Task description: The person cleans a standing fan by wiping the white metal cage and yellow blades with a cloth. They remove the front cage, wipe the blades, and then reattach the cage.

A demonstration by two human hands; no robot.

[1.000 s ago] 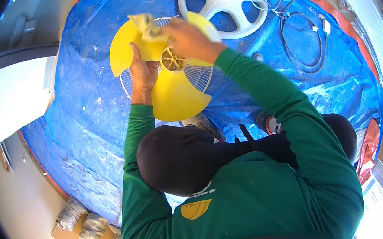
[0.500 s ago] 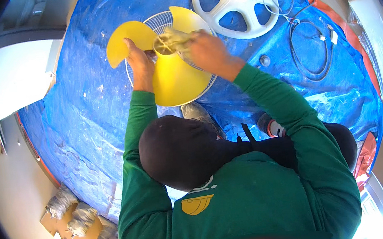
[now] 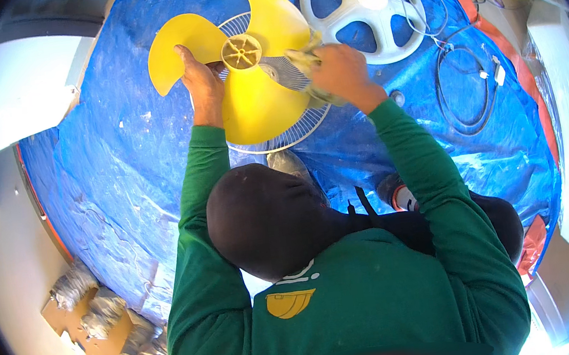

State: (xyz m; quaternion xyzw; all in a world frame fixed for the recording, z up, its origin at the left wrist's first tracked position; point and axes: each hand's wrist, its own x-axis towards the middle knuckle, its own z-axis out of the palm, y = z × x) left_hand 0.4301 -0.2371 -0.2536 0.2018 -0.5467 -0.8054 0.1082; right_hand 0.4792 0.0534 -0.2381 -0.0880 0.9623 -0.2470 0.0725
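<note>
A yellow three-bladed fan blade is held up by my left hand, whose thumb lies over the left blade while the fingers pass behind it. Its round ribbed hub faces me. In my right hand a crumpled yellowish-green cloth is bunched, just right of the hub near the upper right blade. Beneath the blades lies a white wire fan grille, partly covered by them.
A blue tarp covers the floor. At the upper right stands a white round fan base with a pole and white cord. A coiled dark cable lies right of it. Wrapped bundles on cardboard sit at lower left.
My right hand with the cloth has moved right, off the hub, which now shows fully. The fan blade has shifted slightly up and left and is tilted more face-on.
</note>
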